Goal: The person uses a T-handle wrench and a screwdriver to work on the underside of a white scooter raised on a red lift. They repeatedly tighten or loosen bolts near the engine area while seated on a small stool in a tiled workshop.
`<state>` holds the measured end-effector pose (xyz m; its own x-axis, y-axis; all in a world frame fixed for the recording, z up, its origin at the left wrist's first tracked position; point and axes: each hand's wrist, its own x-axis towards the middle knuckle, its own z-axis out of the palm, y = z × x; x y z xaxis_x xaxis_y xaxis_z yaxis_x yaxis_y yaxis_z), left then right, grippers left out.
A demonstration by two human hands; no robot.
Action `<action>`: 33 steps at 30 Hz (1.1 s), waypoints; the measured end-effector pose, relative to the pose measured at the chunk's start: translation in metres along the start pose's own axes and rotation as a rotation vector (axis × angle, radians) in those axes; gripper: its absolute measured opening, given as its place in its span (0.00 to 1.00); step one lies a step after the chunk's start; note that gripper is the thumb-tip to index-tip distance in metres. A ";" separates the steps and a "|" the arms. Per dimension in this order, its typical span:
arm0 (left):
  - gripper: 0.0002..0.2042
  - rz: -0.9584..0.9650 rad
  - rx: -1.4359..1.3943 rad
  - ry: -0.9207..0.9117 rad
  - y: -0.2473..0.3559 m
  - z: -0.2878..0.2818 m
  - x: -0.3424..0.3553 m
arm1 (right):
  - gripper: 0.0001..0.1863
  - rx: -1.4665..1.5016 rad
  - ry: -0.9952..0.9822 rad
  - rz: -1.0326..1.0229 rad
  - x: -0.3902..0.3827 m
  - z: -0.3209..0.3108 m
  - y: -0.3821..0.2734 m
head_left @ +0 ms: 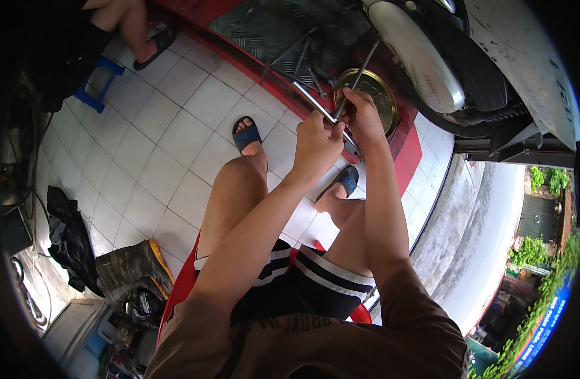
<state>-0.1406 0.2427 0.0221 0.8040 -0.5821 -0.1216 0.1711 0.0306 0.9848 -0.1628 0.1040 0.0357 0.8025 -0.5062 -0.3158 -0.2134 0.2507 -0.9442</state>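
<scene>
My left hand (318,142) grips a shiny silver metal tube (310,96) near its lower end, the tube slanting up and away to the left. My right hand (364,117) is closed on a thin metal rod (366,63) that rises up to the right, its lower part meeting or crossing the tube between my fingers; whether they join is unclear. Behind my hands are a round gold-rimmed tray (381,95) and several wrenches (316,82) on the red-edged diamond-plate stand (239,28).
A motorbike (422,57) stands at upper right. Another person's leg (132,31) and a blue stool (97,85) are at upper left. A dark jacket (66,234) and boots (126,265) lie at lower left. I sit on a red seat (189,275); a road (467,221) runs at right.
</scene>
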 end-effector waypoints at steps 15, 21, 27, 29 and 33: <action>0.08 -0.030 -0.044 -0.024 0.010 -0.002 0.001 | 0.14 -0.019 -0.034 -0.050 0.005 -0.006 0.000; 0.08 -0.052 -0.097 0.008 0.004 -0.009 0.013 | 0.14 0.010 -0.041 -0.047 0.002 0.007 -0.002; 0.14 0.132 0.260 0.012 0.021 -0.024 0.017 | 0.13 0.021 -0.102 -0.040 -0.002 0.015 -0.005; 0.13 0.088 0.298 0.001 0.021 -0.024 0.016 | 0.12 0.009 -0.098 -0.024 -0.002 0.016 -0.003; 0.14 -0.093 0.564 -0.090 0.020 -0.019 0.009 | 0.09 -0.061 -0.083 0.043 0.003 0.005 0.005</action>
<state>-0.1191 0.2534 0.0382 0.7444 -0.6291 -0.2238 -0.1112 -0.4474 0.8874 -0.1586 0.1077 0.0307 0.8347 -0.4257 -0.3493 -0.2797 0.2187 -0.9349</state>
